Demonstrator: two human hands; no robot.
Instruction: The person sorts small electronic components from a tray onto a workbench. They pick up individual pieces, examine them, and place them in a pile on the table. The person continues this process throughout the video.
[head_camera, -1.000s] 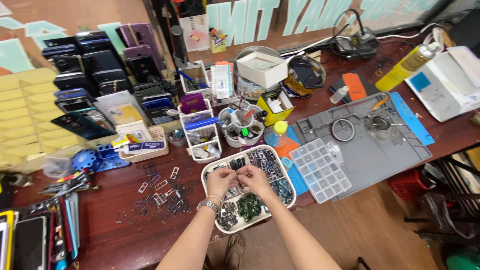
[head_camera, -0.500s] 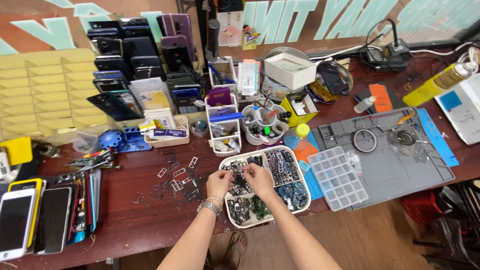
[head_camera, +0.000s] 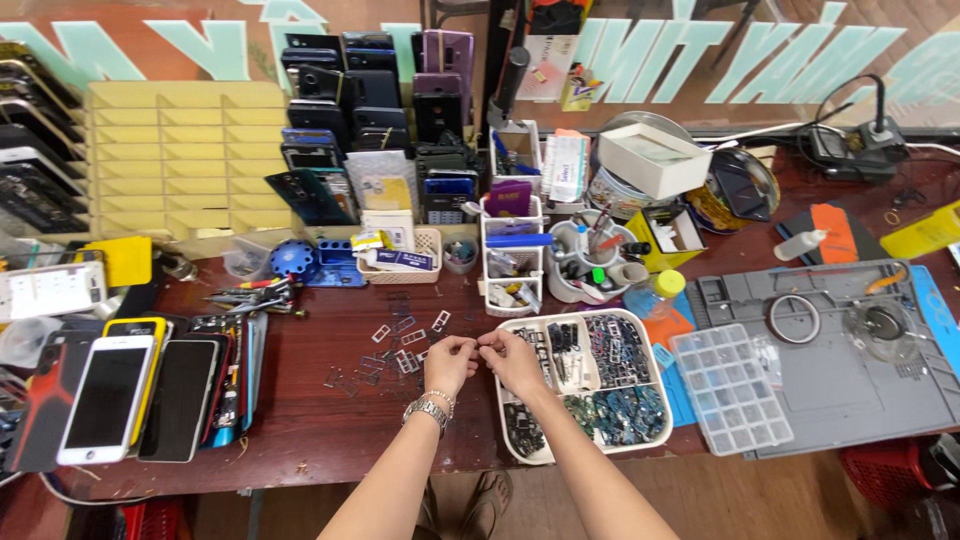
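left hand (head_camera: 449, 362): yours, wristwatch on the wrist, hovering over the counter (head_camera: 320, 420) just left of the white divided tray (head_camera: 610, 448).
right hand (head_camera: 515, 360): yours, over the tray's left edge, fingertips turned toward the left hand.
fingers: both sets pressed to a pinch, tips nearly meeting between the hands. you seem to hold one tiny part (head_camera: 478, 343) between them; too small to tell what it is, or which hand really has it.
part location: at the fingertips, above the counter at the tray's upper-left corner, not resting on anything.
part axis: cannot tell; if it matches the loose metal frames (head_camera: 400, 335), the long axis likely runs left-right, across the gap between your hands.
pointing: not readable at this size.
nearer hand: about equal; both touch or nearly touch it.
nearby: loose frames lie just left of your left hand; tray compartments of dark and blue-green small parts (head_camera: 610, 412) sit right and below your right hand.
clear compartment box (head_camera: 730, 388): right of the tray, well apart from both hands.
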